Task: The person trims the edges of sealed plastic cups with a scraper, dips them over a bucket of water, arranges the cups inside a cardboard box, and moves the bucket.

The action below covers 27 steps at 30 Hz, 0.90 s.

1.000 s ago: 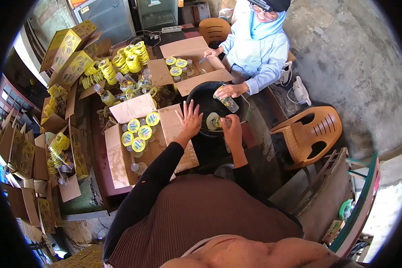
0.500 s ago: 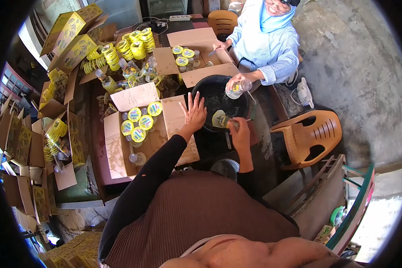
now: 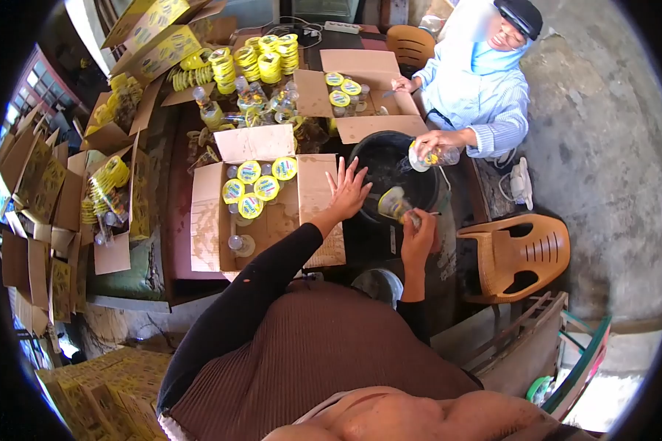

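My left hand [image 3: 346, 192] is open with fingers spread, over the right flap of an open cardboard box [image 3: 207, 228] and beside the rim of a black basin [image 3: 375, 165]. Gripped by its narrow end in my right hand [image 3: 418, 234] is a clear bottle [image 3: 395, 203] with a broad yellow disc at its far end. That bottle tilts over the basin's near edge. Inside the box stand several similar clear containers with yellow discs [image 3: 266, 188]. Across the basin, a co-worker's hand [image 3: 438, 143] holds another clear bottle [image 3: 443, 155], tipped over the basin.
A second open box [image 3: 360, 131] with similar containers lies beyond the basin. Stacks of yellow-rimmed pieces [image 3: 269, 65] and loose bottles [image 3: 254, 103] crowd the back left. An orange chair [image 3: 518, 253] stands at the right. A metal bucket [image 3: 379, 283] sits near my waist.
The view has shifted, so the scene sits further right. The bottle in my right hand has changed its tilt, and the co-worker's bottle has turned its disc end toward the basin.
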Each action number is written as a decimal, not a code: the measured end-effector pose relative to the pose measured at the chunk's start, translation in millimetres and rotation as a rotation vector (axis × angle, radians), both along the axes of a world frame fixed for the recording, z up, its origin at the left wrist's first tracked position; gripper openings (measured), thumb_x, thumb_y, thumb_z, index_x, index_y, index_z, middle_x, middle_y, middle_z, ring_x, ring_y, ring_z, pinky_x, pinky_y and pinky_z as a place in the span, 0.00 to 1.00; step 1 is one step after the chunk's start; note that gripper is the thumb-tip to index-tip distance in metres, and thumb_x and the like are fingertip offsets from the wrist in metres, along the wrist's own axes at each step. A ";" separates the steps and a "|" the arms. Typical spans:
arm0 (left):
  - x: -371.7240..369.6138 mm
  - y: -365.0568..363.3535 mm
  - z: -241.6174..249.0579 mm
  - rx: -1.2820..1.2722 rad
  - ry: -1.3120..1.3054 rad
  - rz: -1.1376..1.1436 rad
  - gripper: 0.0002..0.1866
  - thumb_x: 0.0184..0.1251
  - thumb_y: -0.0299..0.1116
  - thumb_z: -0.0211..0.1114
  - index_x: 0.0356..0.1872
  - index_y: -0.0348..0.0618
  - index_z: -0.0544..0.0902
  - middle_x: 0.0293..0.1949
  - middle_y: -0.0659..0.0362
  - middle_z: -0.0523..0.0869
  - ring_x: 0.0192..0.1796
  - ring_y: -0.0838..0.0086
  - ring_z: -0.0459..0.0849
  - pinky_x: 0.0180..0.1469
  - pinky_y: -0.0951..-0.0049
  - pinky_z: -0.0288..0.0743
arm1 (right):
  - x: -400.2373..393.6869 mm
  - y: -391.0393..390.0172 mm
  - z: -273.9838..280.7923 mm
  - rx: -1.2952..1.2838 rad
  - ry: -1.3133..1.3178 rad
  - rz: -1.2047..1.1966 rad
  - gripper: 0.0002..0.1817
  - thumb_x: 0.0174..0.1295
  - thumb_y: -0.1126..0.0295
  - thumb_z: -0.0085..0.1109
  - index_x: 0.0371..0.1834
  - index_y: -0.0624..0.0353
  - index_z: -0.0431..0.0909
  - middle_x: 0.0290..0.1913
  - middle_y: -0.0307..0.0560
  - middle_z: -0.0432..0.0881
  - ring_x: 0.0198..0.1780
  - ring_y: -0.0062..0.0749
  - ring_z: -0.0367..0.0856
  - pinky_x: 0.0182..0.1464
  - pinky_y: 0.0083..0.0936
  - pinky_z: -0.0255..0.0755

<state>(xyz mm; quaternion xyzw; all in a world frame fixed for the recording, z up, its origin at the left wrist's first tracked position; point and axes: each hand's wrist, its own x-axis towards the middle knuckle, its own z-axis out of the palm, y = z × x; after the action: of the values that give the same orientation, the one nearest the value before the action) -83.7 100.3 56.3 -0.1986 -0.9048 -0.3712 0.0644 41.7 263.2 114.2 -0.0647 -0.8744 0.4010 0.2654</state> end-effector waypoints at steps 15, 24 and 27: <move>15.4 -58.8 53.3 0.946 -0.883 -0.089 0.29 0.70 0.53 0.53 0.60 0.39 0.65 0.48 0.53 0.79 0.49 0.64 0.80 0.51 0.63 0.73 | -32.8 -86.1 15.7 0.196 0.145 0.225 0.15 0.59 0.78 0.57 0.51 0.60 0.75 0.58 0.51 0.69 0.60 0.46 0.69 0.56 0.37 0.70; -16.1 -56.6 41.6 1.052 -1.058 -0.110 0.37 0.62 0.46 0.66 0.65 0.45 0.56 0.43 0.54 0.76 0.34 0.74 0.77 0.37 0.69 0.79 | -40.5 -96.4 23.4 -0.082 0.115 0.338 0.18 0.60 0.70 0.61 0.53 0.62 0.75 0.52 0.52 0.77 0.48 0.40 0.79 0.50 0.32 0.73; -24.2 -59.5 31.9 0.773 -0.914 -0.164 0.34 0.63 0.45 0.65 0.65 0.45 0.61 0.38 0.55 0.78 0.31 0.76 0.76 0.32 0.72 0.77 | -49.9 -74.5 10.7 -0.171 0.026 0.185 0.17 0.61 0.69 0.60 0.53 0.62 0.74 0.46 0.52 0.79 0.42 0.38 0.81 0.46 0.29 0.75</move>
<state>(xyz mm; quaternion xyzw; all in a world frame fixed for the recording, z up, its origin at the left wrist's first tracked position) -107.9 40.9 88.2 -0.0501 -0.6220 -0.7247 -0.2924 -8.2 188.7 125.0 -0.0011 -0.8358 0.4976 0.2322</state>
